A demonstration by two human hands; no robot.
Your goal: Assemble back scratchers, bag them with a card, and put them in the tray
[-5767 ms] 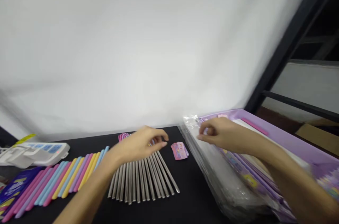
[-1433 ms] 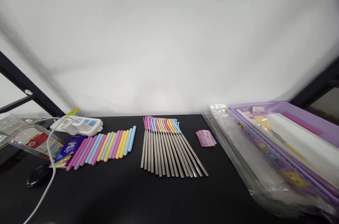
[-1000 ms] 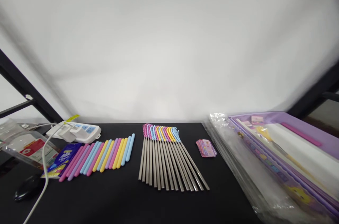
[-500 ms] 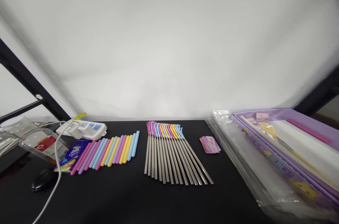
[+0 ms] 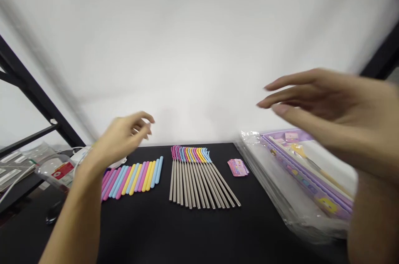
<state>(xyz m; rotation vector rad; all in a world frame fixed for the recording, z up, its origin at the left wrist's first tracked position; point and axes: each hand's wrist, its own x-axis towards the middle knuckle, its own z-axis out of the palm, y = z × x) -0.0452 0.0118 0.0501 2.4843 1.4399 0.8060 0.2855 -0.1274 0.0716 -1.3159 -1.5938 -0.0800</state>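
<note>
My left hand (image 5: 126, 137) hovers above the row of pastel round-ended sticks (image 5: 137, 178), its fingers curved, a gap between them and nothing held. My right hand (image 5: 324, 110), slightly blurred, is raised over the purple tray at the right, fingers apart and empty. In the middle, several slim metal rods (image 5: 196, 185) with curved pink, blue, yellow and purple tips lie fanned side by side. A small pile of pink printed cards (image 5: 238, 167) rests to their right. Neither hand touches any of these.
Clear plastic bags (image 5: 268, 181) lie at the right beside a purple tray (image 5: 277, 134) with papers. At the left are a transparent container (image 5: 57, 170), a black mouse (image 5: 53, 213) and a white cable. A black metal frame (image 5: 34, 97) and white wall bound the black table (image 5: 149, 230).
Both my hands have come into view, the left from the lower left and the right from the right side. The view has shifted a little.
</note>
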